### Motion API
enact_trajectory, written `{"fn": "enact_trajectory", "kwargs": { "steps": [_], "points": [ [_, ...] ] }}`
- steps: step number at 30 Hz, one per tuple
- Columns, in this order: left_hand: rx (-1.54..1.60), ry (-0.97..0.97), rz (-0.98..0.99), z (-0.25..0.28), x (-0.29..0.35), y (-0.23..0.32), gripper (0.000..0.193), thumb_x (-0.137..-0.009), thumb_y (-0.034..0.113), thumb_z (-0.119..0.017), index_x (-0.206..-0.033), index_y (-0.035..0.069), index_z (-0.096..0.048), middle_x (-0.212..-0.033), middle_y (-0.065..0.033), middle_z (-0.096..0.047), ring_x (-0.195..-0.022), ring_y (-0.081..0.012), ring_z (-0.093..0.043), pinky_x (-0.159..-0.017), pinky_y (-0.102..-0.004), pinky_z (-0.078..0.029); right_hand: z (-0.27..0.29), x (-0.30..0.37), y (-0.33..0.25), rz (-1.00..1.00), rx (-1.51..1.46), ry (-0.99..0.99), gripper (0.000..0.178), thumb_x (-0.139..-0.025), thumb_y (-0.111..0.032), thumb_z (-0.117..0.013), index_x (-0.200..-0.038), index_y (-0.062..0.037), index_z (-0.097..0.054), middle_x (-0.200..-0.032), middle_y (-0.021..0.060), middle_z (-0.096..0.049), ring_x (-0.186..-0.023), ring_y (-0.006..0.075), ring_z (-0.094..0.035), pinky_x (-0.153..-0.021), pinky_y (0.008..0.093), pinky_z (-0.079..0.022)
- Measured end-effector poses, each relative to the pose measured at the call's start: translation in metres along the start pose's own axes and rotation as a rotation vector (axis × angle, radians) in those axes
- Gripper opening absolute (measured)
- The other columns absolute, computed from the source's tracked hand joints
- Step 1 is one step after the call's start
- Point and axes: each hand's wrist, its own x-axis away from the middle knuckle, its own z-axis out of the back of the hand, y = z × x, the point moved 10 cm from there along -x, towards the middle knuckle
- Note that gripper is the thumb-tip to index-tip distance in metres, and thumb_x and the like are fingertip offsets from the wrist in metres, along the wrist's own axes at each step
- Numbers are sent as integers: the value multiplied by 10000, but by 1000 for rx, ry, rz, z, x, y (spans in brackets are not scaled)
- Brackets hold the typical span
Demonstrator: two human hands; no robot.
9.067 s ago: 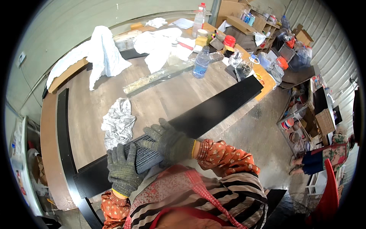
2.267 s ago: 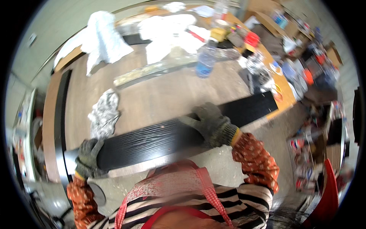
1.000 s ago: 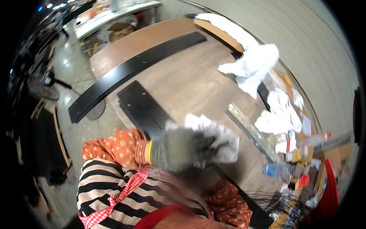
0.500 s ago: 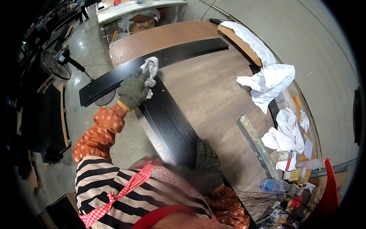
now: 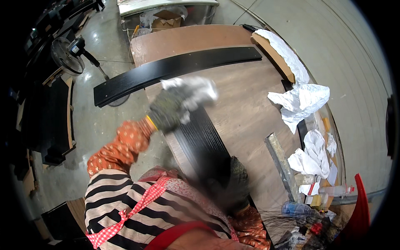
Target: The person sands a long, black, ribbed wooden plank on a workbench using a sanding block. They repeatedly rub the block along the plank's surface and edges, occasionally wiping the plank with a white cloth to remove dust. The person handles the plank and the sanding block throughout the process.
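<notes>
My left hand (image 5: 168,110), in a grey-green knit glove, is closed on a crumpled white rag (image 5: 202,91), blurred by motion. It is over the upper end of a black wood-grain board (image 5: 198,135), which lies lengthwise toward me along the table's left edge. My right hand (image 5: 238,183), gloved alike, grips the right edge of that board near my body; a dark blur hides part of it. A second long black board (image 5: 179,66) lies crosswise beyond my left hand, its left end jutting past the table.
The brown table (image 5: 250,100) carries crumpled white paper (image 5: 302,102), a cardboard piece (image 5: 273,54), a stained metal bar (image 5: 283,166), and a plastic bottle (image 5: 296,208) among clutter at right. A fan (image 5: 68,54) stands at left near stacked black boards (image 5: 50,121).
My left hand has moved right and toward me with the rag, off the crosswise board. My right hand stays at the near board's edge. The whole view has shifted slightly.
</notes>
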Motion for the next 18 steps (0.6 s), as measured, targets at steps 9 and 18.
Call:
{"fn": "enact_trajectory", "kwargs": {
  "steps": [9, 18],
  "points": [
    [484, -93, -65, -70, 20, 103, 609, -818, 265, -734, -1350, 32, -551, -1312, -221, -556, -1159, -390, -581, -973, -473, -489, 34, -17, -13, -19, 87, 240, 834, -871, -495, -708, -1382, 106, -436, -1351, 278, -524, -1205, 435, -554, -1016, 490, -455],
    [908, -172, -164, -25, -22, 120, 636, -927, 152, -658, -1486, -3, -397, -1494, -224, -456, -1299, -300, -525, -1085, -395, -425, 21, -17, -1, -240, 118, 221, 530, -906, -399, -629, -1329, -87, -563, -1203, 166, -616, -1127, 349, -606, -1058, 474, -432]
  ]
}}
